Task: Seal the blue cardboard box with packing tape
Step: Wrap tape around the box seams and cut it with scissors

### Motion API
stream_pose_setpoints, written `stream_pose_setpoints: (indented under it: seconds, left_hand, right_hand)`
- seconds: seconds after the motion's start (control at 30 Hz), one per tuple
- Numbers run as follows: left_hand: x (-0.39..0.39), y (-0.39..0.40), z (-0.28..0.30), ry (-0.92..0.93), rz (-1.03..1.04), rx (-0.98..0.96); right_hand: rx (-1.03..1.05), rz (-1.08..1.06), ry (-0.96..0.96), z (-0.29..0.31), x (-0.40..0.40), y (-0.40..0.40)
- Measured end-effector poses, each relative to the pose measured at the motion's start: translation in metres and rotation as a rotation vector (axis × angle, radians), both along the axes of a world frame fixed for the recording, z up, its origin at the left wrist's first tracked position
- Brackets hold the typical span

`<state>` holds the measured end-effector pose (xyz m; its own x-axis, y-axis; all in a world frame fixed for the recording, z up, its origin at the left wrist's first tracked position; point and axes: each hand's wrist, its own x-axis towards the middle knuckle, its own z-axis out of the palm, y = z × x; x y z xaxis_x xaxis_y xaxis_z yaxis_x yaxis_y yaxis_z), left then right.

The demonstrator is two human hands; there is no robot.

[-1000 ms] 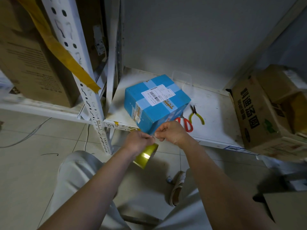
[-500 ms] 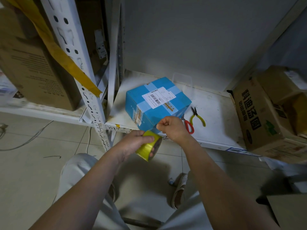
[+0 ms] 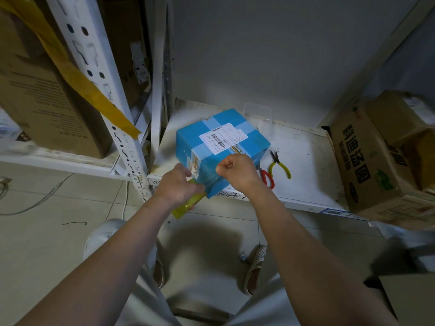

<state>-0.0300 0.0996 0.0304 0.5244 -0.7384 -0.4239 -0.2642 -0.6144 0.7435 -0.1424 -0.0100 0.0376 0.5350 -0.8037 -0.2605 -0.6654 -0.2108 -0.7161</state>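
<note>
The blue cardboard box (image 3: pixel 249 147) sits on the white shelf (image 3: pixel 306 175), with a white barcode label and pale tape bands across its top. My left hand (image 3: pixel 179 184) grips a yellowish roll of packing tape (image 3: pixel 186 205) at the box's near corner, below the shelf edge. My right hand (image 3: pixel 237 171) is closed in a fist against the box's near face, pinching the free end of clear tape. A stretch of that clear tape (image 3: pixel 211 182) lies over the box's near corner between both hands.
Red-handled scissors (image 3: pixel 267 178) and yellow-handled pliers (image 3: pixel 280 164) lie on the shelf just right of the box. Brown cartons (image 3: pixel 367 165) crowd the right side. A white perforated rack post (image 3: pixel 122 137) with a yellow strap stands left. My feet in sandals (image 3: pixel 254 267) are on the tiled floor.
Both hands rose from below the shelf edge to the box. The tape roll swung under the left hand and the right hand drew the tape end up onto the box's near face.
</note>
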Motion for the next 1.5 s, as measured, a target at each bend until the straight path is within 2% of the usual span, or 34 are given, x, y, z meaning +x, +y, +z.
stream_pose_setpoints:
  seconds: [0.2,0.37,0.57,0.73,0.87,1.2,1.33,1.43,1.5]
  left_hand:
    - [0.001,-0.005,0.002,0.018,-0.054,-0.026]
    - [0.006,-0.009,0.002,-0.131,-0.056,0.004]
    - [0.009,-0.018,0.002,-0.17,-0.058,0.018]
    - [0.009,-0.026,-0.004,-0.085,-0.009,0.002]
    - [0.009,-0.031,-0.008,-0.09,0.007,0.004]
    - [0.008,-0.04,-0.008,-0.348,-0.017,0.094]
    - [0.006,-0.043,-0.01,-0.393,-0.042,0.119]
    - [0.011,-0.038,-0.014,-0.473,-0.091,0.19]
    - [0.018,-0.028,-0.021,-0.455,-0.056,0.202]
  right_hand:
    - [0.0,-0.065,-0.045,-0.002,-0.005,-0.004]
    - [-0.053,-0.037,-0.08,0.002,0.004,-0.004]
    - [-0.021,-0.067,-0.101,0.0,0.005,-0.017]
    - [0.035,-0.103,-0.092,-0.013,0.0,-0.025]
    - [0.022,-0.138,-0.095,-0.022,0.001,-0.029]
    - [-0.039,-0.148,-0.112,-0.036,0.007,-0.034]
    - [-0.073,-0.138,-0.093,-0.044,0.006,-0.035]
    - [-0.117,-0.233,-0.094,-0.044,-0.003,-0.044]
    - [-0.116,-0.295,-0.095,-0.042,-0.014,-0.055]
